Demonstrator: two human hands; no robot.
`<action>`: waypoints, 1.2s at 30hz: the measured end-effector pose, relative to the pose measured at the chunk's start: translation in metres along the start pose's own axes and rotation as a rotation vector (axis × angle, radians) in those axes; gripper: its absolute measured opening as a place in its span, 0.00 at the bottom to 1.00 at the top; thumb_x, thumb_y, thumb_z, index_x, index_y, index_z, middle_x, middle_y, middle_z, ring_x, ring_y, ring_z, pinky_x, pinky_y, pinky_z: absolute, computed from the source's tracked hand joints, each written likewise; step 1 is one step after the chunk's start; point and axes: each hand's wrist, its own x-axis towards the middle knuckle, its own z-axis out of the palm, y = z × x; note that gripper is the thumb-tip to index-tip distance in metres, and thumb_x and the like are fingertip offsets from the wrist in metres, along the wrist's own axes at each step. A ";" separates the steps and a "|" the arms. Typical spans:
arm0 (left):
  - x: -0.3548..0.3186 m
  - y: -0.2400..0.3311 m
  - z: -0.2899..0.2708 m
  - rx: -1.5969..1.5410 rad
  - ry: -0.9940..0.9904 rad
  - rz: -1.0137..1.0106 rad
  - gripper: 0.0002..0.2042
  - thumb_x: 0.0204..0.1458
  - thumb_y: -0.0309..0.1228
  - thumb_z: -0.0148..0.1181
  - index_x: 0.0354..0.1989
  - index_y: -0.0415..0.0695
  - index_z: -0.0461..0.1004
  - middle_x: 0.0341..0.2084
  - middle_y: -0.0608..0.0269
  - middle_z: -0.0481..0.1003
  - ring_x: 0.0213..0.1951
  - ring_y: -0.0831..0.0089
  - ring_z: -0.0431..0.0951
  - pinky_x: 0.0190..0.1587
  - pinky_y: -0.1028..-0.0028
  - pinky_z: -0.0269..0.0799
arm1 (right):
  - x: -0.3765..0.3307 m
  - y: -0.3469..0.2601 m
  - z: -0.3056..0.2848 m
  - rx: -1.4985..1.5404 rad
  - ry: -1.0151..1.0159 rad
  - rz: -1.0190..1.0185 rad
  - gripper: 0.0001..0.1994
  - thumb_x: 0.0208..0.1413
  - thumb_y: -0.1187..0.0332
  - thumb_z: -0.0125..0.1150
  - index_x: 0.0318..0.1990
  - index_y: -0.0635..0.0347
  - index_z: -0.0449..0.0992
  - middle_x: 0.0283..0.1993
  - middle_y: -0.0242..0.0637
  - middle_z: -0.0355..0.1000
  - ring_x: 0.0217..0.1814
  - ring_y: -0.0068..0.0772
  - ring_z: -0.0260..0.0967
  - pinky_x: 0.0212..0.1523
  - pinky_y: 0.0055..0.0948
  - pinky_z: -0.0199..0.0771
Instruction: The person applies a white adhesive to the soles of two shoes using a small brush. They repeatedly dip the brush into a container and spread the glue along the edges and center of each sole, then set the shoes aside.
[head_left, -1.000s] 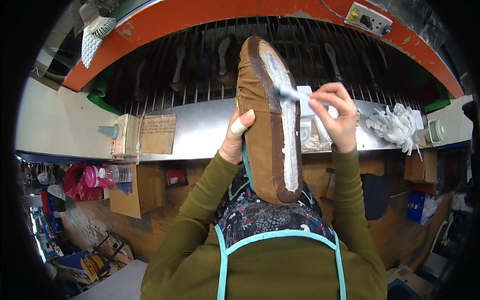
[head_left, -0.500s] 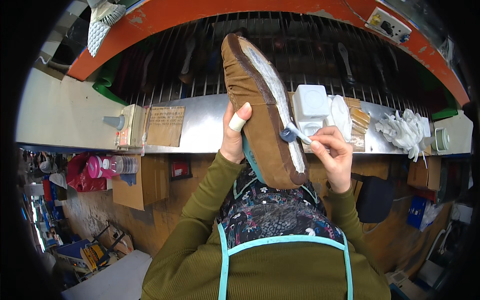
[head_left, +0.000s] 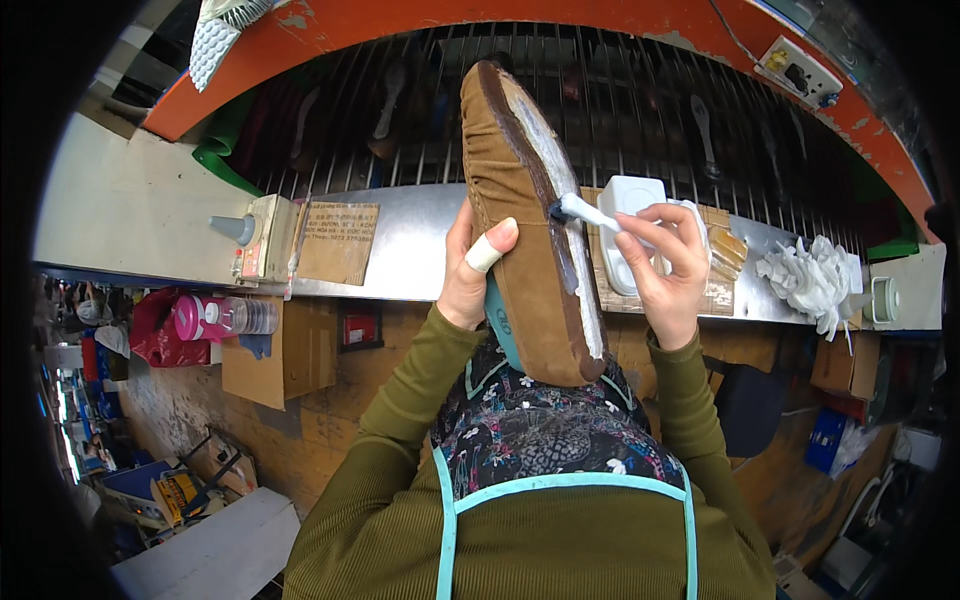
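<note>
The left hand [head_left: 468, 275] has its grip clamped on the brown suede shoe upper [head_left: 528, 230] from nine o'clock, a taped thumb pressed on the suede. The shoe stands with its long axis running from twelve to five o'clock, its white-coated sole edge facing the right hand [head_left: 668, 265]. That hand, at three o'clock, pinches a small white-handled brush [head_left: 580, 209], whose tip touches the sole edge. Behind lies the metal desk [head_left: 400, 240].
</note>
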 end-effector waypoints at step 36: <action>0.035 -0.008 0.009 -0.147 -0.044 -0.447 0.27 0.53 0.49 0.58 0.54 0.41 0.68 0.46 0.57 0.75 0.45 0.70 0.78 0.50 0.69 0.75 | -0.040 -0.009 -0.071 0.012 -0.307 0.016 0.09 0.48 0.77 0.67 0.38 0.61 0.82 0.36 0.33 0.70 0.32 0.20 0.66 0.26 0.17 0.67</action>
